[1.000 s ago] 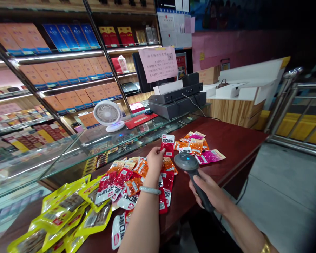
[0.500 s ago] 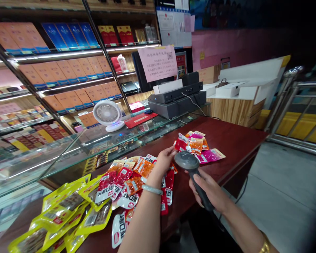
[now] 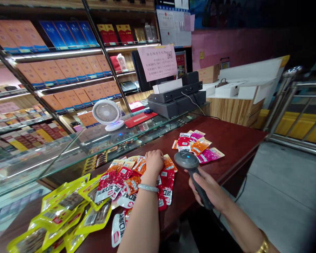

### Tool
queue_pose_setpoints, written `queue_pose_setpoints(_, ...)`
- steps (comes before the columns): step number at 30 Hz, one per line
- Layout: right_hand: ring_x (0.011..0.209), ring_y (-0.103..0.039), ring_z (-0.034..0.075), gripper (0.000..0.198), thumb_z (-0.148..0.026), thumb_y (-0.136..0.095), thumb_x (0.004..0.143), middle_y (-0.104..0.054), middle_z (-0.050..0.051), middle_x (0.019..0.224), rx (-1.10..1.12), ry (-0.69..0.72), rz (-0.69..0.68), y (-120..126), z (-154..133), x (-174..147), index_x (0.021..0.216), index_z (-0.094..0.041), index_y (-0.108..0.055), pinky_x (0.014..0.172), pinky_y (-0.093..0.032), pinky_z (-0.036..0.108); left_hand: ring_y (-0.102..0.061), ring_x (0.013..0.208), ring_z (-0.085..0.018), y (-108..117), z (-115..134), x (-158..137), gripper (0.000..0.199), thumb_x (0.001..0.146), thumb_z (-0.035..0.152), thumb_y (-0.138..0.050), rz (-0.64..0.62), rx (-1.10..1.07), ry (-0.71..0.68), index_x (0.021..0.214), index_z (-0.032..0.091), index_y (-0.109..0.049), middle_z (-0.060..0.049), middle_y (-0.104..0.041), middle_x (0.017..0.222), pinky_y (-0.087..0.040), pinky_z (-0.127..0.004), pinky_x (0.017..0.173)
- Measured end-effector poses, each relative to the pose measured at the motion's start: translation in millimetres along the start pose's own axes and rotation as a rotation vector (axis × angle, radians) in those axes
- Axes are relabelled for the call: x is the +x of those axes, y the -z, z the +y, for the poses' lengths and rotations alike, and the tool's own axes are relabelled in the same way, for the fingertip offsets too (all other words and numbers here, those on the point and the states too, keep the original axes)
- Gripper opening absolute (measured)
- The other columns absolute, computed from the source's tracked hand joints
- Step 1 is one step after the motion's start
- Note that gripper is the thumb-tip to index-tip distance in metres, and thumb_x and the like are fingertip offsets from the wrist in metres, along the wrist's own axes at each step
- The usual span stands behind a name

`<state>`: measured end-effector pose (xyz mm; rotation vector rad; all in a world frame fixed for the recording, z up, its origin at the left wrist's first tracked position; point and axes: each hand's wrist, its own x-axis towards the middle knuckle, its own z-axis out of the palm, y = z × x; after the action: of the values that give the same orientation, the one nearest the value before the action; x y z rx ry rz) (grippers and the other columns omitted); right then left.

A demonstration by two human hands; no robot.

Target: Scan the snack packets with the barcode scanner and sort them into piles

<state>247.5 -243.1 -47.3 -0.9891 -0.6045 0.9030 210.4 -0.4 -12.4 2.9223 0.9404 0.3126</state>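
**Left hand [image 3: 154, 161] at a packet pile [image 3: 133, 184], right hand [image 3: 210, 189] around a scanner [image 3: 186, 160]**

The two hands are apart, seen from the head camera. The left hand, back uppermost, reaches down to the far edge of the packet pile; its fingers bend away from the camera and their tips are hidden, so whether they are spread or closed on a packet cannot be told. A pale bracelet [image 3: 148, 188] circles the wrist. The right hand is wrapped around the handle of the dark grey scanner, thumb along the upper side; the scanner's head, bearing a blue light, lies between the two hands in this view. A gold bracelet [image 3: 263, 244] rings the right forearm.

The packet pile, of red, orange and white packets, lies beneath and on both sides of the left hand and forearm. Yellow pouches [image 3: 55, 218] overlap at its left. A smaller group of packets [image 3: 201, 146], red, orange and magenta, lies beyond the scanner's head, farther along the dark red table [image 3: 234, 138] and apart from the pile.
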Motion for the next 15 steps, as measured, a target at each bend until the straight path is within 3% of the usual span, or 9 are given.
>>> queue_pose_setpoints(3, 0.036, -0.044, 0.004, 0.043, -0.053, -0.055, 0.091, -0.05, -0.009, 0.064, -0.006, 0.001, 0.003, 0.7, 0.7, 1.0, 0.119, -0.021, -0.047, 0.033, -0.038, 0.015, -0.054, 0.113, -0.028, 5.9, 1.4, -4.6, 0.033, 0.083, 0.046, -0.061, -0.002, 0.011, -0.033, 0.106, 0.024, -0.067, -0.01, -0.067, 0.113, -0.025, -0.048, 0.107)
queue_pose_setpoints(9, 0.036, -0.045, 0.004, 0.042, -0.054, -0.056, 0.091, -0.051, -0.008, 0.064, -0.01, -0.01, 0.004, 0.4, -0.8, 0.5, 0.116, -0.022, -0.048, 0.033, -0.038, 0.015, -0.054, 0.112, -0.03, 10.7, 6.9, -8.0, 0.032, 0.08, 0.052, -0.062, -0.082, 0.045, -0.038, 0.089, 0.023, -0.072, -0.01, -0.067, 0.108, -0.022, -0.052, 0.109)
queue_pose_setpoints(15, 0.037, -0.045, 0.004, 0.04, -0.052, -0.055, 0.092, -0.051, -0.008, 0.064, -0.007, 0.001, 0.004, 0.7, 0.5, -0.2, 0.116, -0.021, -0.048, 0.033, -0.038, 0.015, -0.054, 0.114, -0.032, 6.3, 5.4, -7.6, 0.046, 0.085, 0.057, -0.054, 0.028, 0.092, 0.025, 0.108, 0.019, -0.067, -0.016, -0.065, 0.115, -0.031, -0.049, 0.103)
